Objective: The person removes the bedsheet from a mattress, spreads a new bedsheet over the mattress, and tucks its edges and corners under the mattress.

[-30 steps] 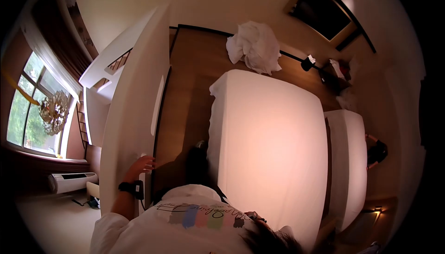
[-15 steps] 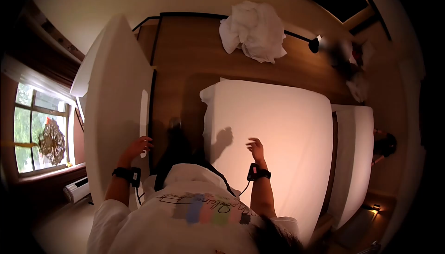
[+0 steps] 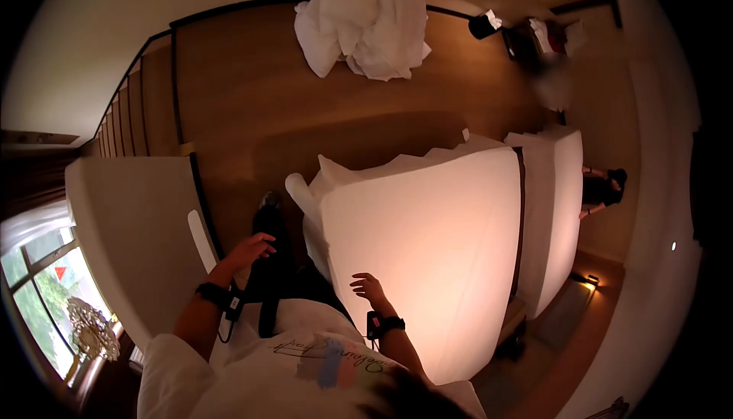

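My left hand point(image 3: 254, 249) hangs in the air beside the low pale wall point(image 3: 137, 220), its fingers apart and holding nothing. Over the near left edge of a bed with a white sheet point(image 3: 427, 228) is my right hand point(image 3: 369, 287), also empty, with fingers spread. Whether it touches the sheet I cannot tell. The sheet lies fairly smooth on top, while its far edge and far left corner hang in loose folds. Both wrists carry black straps with small boxes.
A heap of white bedding point(image 3: 366, 25) lies on the wooden floor point(image 3: 229, 75). A second white bed point(image 3: 550, 213) stands to the right, with a person point(image 3: 607, 190) beyond it. Stairs point(image 3: 130, 113) are at the left, a black bin point(image 3: 482, 26) at the back, a lit lamp point(image 3: 592, 280) at the right.
My view has turned and I have moved along the bed. The left hand now sits farther from the low wall's edge. The right hand has lowered toward the bed's near edge.
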Motion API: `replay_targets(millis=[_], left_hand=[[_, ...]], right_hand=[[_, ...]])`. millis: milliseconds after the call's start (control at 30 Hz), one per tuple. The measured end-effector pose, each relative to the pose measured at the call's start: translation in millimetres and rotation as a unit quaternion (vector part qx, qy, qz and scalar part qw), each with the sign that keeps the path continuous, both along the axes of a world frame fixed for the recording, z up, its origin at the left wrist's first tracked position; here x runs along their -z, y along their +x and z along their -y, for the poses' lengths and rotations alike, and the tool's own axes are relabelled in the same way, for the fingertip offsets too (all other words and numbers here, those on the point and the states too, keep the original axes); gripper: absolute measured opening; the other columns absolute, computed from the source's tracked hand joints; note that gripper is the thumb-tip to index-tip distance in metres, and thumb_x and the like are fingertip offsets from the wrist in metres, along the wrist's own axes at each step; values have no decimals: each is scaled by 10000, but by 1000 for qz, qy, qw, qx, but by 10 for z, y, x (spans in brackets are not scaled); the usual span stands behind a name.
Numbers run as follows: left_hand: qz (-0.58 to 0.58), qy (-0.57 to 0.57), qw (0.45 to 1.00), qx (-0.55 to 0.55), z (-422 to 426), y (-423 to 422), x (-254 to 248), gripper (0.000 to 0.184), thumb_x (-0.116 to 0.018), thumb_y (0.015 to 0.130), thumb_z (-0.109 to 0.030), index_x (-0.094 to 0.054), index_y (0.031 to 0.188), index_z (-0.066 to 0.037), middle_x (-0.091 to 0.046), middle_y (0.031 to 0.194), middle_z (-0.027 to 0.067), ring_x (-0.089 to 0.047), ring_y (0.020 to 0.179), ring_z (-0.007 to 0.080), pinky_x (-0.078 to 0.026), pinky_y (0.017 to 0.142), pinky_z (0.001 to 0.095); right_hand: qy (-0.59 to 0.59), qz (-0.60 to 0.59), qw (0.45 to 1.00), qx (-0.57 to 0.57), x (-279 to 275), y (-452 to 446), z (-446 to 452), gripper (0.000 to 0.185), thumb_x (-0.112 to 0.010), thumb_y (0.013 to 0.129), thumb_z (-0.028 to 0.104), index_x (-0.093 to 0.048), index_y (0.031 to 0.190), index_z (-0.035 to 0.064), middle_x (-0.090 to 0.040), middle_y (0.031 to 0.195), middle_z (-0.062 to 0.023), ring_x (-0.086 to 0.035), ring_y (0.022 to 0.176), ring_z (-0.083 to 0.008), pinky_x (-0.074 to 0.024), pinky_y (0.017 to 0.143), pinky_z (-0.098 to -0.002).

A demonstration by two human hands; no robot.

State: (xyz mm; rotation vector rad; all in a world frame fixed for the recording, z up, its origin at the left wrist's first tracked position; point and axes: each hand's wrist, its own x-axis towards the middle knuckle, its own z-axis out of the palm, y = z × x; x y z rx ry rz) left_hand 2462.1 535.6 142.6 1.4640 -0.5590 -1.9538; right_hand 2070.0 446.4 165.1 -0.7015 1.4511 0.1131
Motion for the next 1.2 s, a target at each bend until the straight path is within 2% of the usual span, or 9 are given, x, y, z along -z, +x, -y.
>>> replay_targets(millis=[67,200,367,567,667,733,800,967,1200], left_hand=[[-7,55,998,33,392,161,101,336,-430,908,-227,-469,1197,-61,-606,1028,62,-562,930,162,-438,820,289],[60,-68,983,158,1170,66,767,447,-472,859,-165,-391,1282,-46,-509,1198,149,-488,1102,240,-376,948,340],[156,-295,928,164,2410,-485,1637,571,-459,839,-168,-274,1377,-119,-277,1401,205,-281,1280,370,-270,1031,472],[149,-60,905,394,2671,-1096,2717,494,-305,922,-431,-219,1397,-321,-128,1485,0,-106,1364,285,-181,1013,649],[161,-51,912,375,2633,-1124,3107,488,-261,952,-381,-153,1418,-289,-75,1493,28,-128,1347,356,-192,1052,583],[189,-116,897,383,2524,-1099,3334,514,-299,943,-389,-185,1418,-230,-136,1481,68,-168,1339,343,-224,1058,527],[148,-28,957,248,2453,-1121,3663,611,-354,899,-458,-229,1403,-135,-275,1425,126,-257,1307,326,-258,1057,439],[41,93,973,208,2555,-963,3637,596,-450,871,-491,-415,1275,-55,-494,1227,171,-491,1116,284,-365,948,353],[29,132,973,186,2511,-874,3498,651,-465,850,-508,-401,1279,-22,-447,1284,203,-443,1169,348,-341,978,409]], right_hand=[[-13,-54,997,-50,82,195,87,269,-425,837,95,-563,1068,71,-660,824,-88,-593,706,-161,-484,632,-276],[-56,-18,989,-139,258,478,239,251,-411,867,93,-567,1063,70,-652,870,-74,-590,750,-158,-473,674,-282],[-422,-181,834,-305,566,984,981,390,-489,742,-25,-509,1125,39,-516,1119,-139,-457,1097,-307,-375,895,-394],[-476,-262,785,-299,1295,1269,1747,564,-453,806,158,-332,1352,80,-272,1413,-196,-230,1308,-378,-163,1051,-497],[-495,-282,767,-295,1734,1247,1738,542,-383,839,209,-319,1359,71,-251,1418,-213,-215,1308,-401,-142,1046,-528],[-514,-317,740,-297,1919,1259,1677,536,-346,850,231,-316,1359,64,-242,1420,-222,-211,1307,-409,-136,1040,-542],[-548,-337,709,-288,1995,1281,1698,540,-312,857,255,-315,1355,46,-237,1417,-235,-214,1303,-416,-131,1031,-560],[-554,-325,718,-270,2024,1236,1705,543,-311,856,279,-332,1341,36,-246,1411,-237,-219,1298,-420,-126,1031,-551],[-557,-322,719,-265,2039,1185,1706,555,-320,847,289,-333,1347,49,-248,1410,-235,-230,1292,-414,-131,1029,-543]])
